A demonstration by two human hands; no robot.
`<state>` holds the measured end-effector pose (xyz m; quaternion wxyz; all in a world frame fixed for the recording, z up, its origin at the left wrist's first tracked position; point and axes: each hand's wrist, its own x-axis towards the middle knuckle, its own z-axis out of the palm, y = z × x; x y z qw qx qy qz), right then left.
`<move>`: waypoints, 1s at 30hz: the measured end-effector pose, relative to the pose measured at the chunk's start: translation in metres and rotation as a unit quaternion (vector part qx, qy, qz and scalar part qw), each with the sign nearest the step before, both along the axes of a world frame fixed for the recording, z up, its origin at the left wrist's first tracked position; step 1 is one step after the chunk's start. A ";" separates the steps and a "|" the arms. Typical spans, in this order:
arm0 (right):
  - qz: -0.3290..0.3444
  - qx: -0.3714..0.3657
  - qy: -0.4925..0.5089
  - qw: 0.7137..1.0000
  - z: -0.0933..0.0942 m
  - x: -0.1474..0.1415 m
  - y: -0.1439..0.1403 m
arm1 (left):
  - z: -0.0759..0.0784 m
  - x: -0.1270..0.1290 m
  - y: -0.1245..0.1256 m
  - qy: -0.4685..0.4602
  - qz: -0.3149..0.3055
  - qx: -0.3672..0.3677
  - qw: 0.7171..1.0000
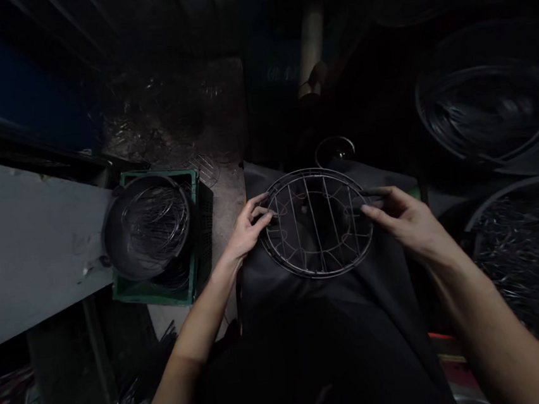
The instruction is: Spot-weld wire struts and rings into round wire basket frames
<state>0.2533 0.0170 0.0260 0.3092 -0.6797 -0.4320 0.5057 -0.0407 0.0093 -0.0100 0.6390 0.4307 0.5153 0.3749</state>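
While I watch from the head view, the wire grille [316, 221] lies flat on the dark cloth [326, 298] over the lap; it looks light, stiff, thin-rimmed. My left hand [246, 229] and right hand [402, 218] each pinch opposite rims, grip narrow, forearms angled inward.

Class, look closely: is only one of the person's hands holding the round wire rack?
No: the left hand and the right hand each grip an opposite edge of the round wire rack.
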 end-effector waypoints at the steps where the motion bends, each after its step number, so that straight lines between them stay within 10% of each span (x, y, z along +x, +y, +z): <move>1: -0.007 -0.015 0.014 1.000 0.000 0.000 0.001 | 0.000 0.000 0.001 -0.001 -0.004 0.003 1.000; 10: -0.077 -0.056 -0.054 0.994 0.006 0.002 -0.020 | -0.002 0.000 -0.005 -0.033 -0.016 0.014 0.999; 19: 0.033 -0.168 -0.019 0.985 -0.001 0.017 -0.011 | 0.010 0.000 -0.014 0.020 -0.014 0.073 0.997; 26: 0.140 0.078 -0.047 0.986 0.033 0.020 -0.035 | 0.042 -0.010 -0.049 0.156 0.017 0.228 0.961; 30: 0.189 0.319 -0.189 0.909 0.063 0.022 -0.014 | 0.024 -0.009 -0.027 0.172 0.043 0.308 0.935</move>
